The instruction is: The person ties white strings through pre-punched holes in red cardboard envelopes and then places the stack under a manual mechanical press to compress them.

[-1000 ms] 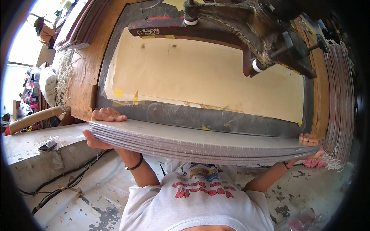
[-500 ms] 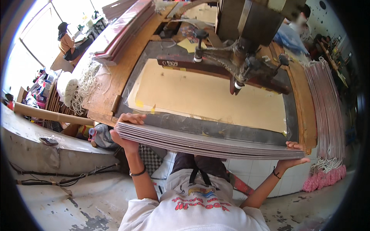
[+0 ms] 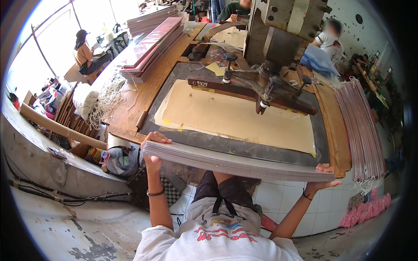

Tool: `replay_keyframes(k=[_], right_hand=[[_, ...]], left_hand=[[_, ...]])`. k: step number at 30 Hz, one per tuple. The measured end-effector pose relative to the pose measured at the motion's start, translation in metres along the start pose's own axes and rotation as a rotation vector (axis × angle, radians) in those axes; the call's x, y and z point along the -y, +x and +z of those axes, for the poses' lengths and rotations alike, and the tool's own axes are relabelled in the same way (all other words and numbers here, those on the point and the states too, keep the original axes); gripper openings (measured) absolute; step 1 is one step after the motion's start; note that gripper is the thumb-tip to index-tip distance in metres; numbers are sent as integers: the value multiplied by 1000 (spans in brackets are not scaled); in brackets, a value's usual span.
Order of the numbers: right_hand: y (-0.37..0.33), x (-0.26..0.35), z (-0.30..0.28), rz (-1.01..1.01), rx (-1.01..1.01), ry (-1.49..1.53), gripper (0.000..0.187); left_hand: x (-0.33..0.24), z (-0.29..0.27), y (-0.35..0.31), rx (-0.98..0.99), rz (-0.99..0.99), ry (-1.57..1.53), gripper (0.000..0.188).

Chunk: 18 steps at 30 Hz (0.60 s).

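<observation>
A long stack of flat, grey-edged sheets [image 3: 239, 165] spans the space before my body, at the near edge of the machine bed, tilted a little down to the right. My left hand [image 3: 153, 160] grips its left end, with fingers over the top and the palm at the side. At the other end my right hand [image 3: 321, 184] holds the stack from beneath, some fingertips showing over the top. Beyond it lies a cream board [image 3: 235, 115] on a dark plate [image 3: 213, 145]. A dark red bar [image 3: 252, 95] on a metal press head [image 3: 265, 78] hangs above the board.
Red-topped flat stacks [image 3: 148, 48] and tangled white cord [image 3: 109, 102] sit on the wooden table [image 3: 143, 93] at left. Pink-edged bundles [image 3: 359, 130] hang at the right edge. A cardboard tube [image 3: 61, 126] lies left. Other people are farther back.
Gaps between the sheets have closed, and the stack's edge looks more even. Both hands still grip its ends. The whole view has shifted slightly, showing more of the far room.
</observation>
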State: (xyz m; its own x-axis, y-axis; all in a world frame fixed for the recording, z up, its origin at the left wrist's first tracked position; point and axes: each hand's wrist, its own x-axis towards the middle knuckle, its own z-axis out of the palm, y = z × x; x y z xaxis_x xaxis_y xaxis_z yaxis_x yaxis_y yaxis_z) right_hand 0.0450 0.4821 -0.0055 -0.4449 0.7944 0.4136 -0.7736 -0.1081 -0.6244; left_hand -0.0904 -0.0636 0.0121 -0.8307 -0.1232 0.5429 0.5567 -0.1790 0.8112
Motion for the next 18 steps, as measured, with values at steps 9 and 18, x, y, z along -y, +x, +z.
replay_keyframes(k=[9, 18], right_hand=[[17, 13, 12, -92, 81, -80, 80], [1, 11, 25, 41, 43, -240, 78]], left_hand=[[0, 15, 11, -37, 120, -69, 87], [-11, 8, 5, 143, -65, 42, 81]])
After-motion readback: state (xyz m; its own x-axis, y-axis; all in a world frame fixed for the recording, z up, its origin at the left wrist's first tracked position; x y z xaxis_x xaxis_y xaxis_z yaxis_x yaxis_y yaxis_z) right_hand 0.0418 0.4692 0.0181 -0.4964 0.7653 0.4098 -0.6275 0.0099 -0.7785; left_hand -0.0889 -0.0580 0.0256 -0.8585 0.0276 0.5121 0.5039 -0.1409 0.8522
